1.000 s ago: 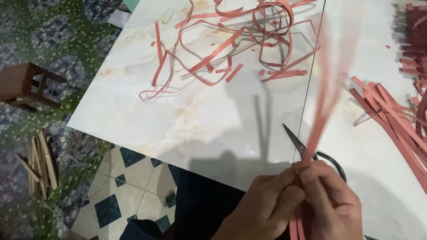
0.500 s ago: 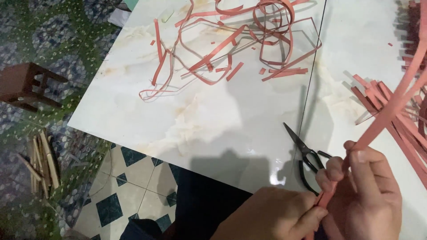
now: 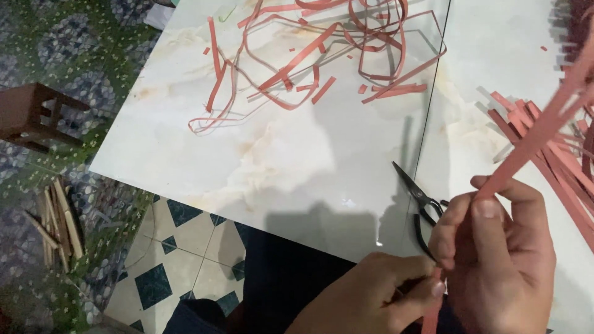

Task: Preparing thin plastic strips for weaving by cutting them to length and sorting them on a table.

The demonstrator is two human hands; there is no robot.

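My right hand [image 3: 501, 260] pinches a long red paper strip [image 3: 544, 127] that slants up to the right edge of the view. My left hand [image 3: 371, 297] grips the lower end of the same strip near the bottom edge. Black scissors [image 3: 421, 204] lie on the white marble-look tabletop [image 3: 297, 161] just above my hands, partly hidden by the right hand. A bunch of cut red strips [image 3: 557, 161] lies flat at the right.
A tangle of thin red paper trimmings [image 3: 309, 55] covers the far part of the table. A small brown wooden stool [image 3: 34, 117] and several wooden sticks [image 3: 55, 226] rest on the patterned floor at the left. Blue-and-white tiles show below the table edge.
The strip has swung from nearly upright to slanting right. My right hand has moved up and to the right along it, while my left hand has stayed low.
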